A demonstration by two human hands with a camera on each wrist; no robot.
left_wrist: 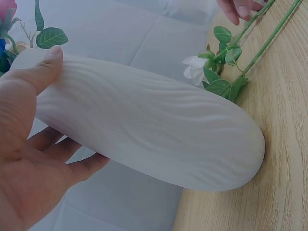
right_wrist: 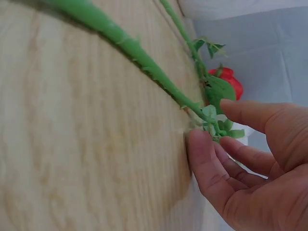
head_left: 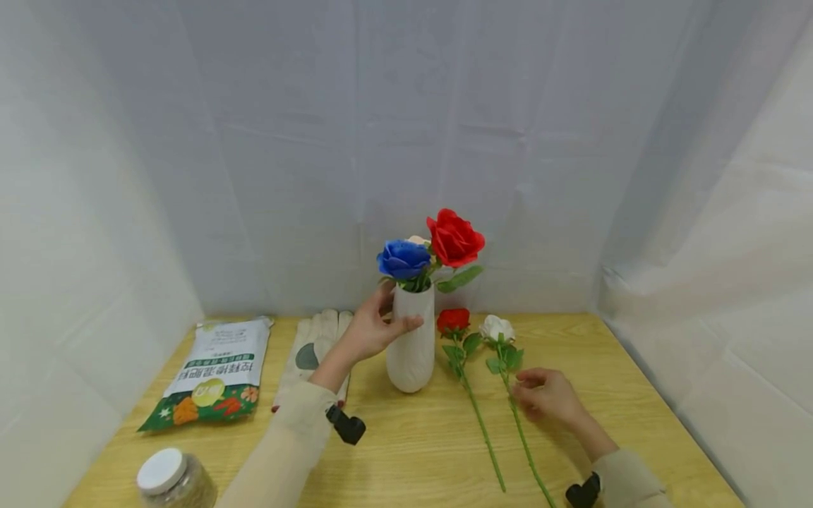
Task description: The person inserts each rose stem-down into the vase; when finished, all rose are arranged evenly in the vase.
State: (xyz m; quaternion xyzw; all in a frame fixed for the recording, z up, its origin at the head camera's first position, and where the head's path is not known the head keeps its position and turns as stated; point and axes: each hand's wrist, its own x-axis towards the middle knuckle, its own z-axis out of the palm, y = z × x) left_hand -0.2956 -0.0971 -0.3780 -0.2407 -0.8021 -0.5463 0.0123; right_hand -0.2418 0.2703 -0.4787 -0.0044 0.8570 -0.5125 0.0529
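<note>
A white ribbed vase (head_left: 411,346) stands on the table, and my left hand (head_left: 375,328) grips it near the rim, thumb in front and fingers behind. The vase holds a blue rose (head_left: 404,259), a large red rose (head_left: 454,238) and a pale flower (head_left: 417,240) mostly hidden behind them. To its right lie a smaller red rose (head_left: 454,320) and a white rose (head_left: 497,329), long stems toward me. My right hand (head_left: 549,396) is beside the white rose's stem (right_wrist: 154,72), fingertips close to it below the leaves, thumb and fingers apart in the right wrist view.
Left of the vase lie pale work gloves (head_left: 314,346), partly behind my left arm. Further left is a printed bag (head_left: 219,370) with a green lower end. A jar with a white lid (head_left: 161,470) stands at the front left. White sheeting (head_left: 305,155) surrounds the table (head_left: 438,437).
</note>
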